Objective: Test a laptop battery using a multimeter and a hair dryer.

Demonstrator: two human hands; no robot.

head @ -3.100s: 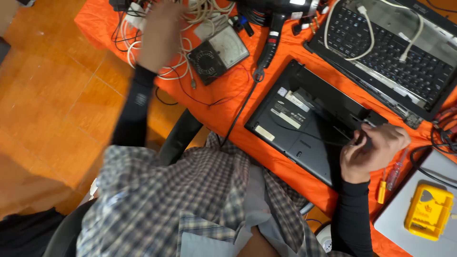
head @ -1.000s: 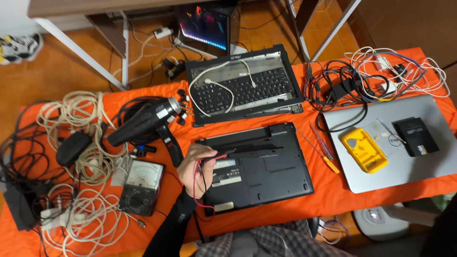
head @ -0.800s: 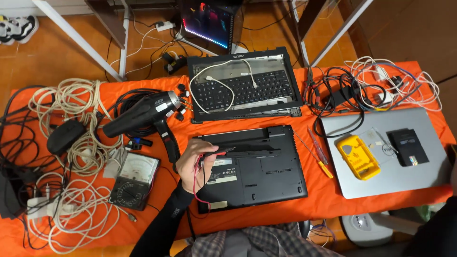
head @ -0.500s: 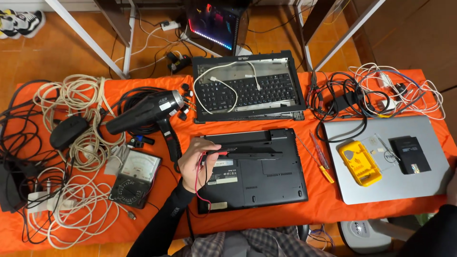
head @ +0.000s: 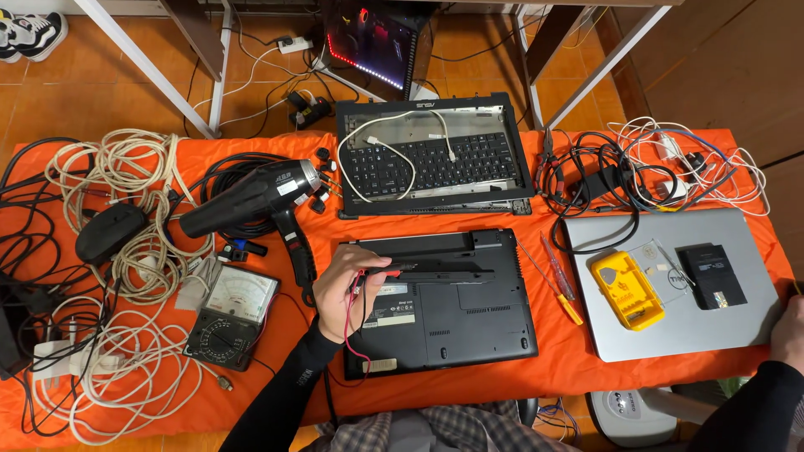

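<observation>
Head view: the left hand (head: 342, 289) pinches a red and a black probe lead (head: 362, 295), tips resting at the left end of the battery bay of the upturned black laptop (head: 444, 301), which lies at the centre of the orange table (head: 553, 368). The right hand (head: 789, 331) rests at the 3 o'clock edge; whether it grips anything cannot be told. For a steady reading, keep both tips apart, press them square onto the contacts, and leave slack in the leads running to the analogue multimeter (head: 230, 316) at 9 o'clock of the laptop.

Count: one multimeter, one black hot-air gun (head: 251, 201) at 10 o'clock, one open keyboard chassis (head: 434, 157) at 12 o'clock, one silver laptop (head: 678, 285) at 3 o'clock carrying one yellow case (head: 626, 290), two screwdrivers (head: 557, 280).
</observation>
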